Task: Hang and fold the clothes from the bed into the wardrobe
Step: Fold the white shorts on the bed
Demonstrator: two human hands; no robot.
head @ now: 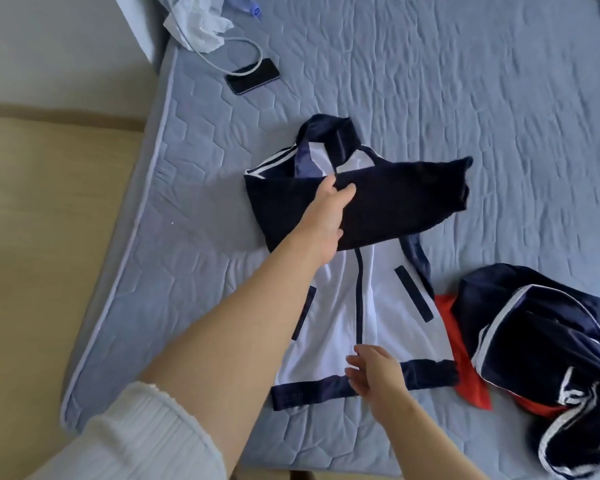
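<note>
White ribbed sleeve (pixel 132 441) seen pushed up left forearm at bottom edge. Right hand (pixel 374 372) held over navy hem of jacket (pixel 347 306), fingers loosely spread, nothing gripped. Left hand (pixel 326 216) clamped on navy sleeve (pixel 395 199), which is folded across jacket chest. Jacket laid flat on quilted mattress (pixel 430 81). Navy and red clothes (pixel 534 344) heaped just right of jacket. Phone (pixel 253 77) and cable seen near far edge.

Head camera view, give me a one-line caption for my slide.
Left hand folds a navy sleeve across a white jacket on the bed; right hand at its hem.
</note>
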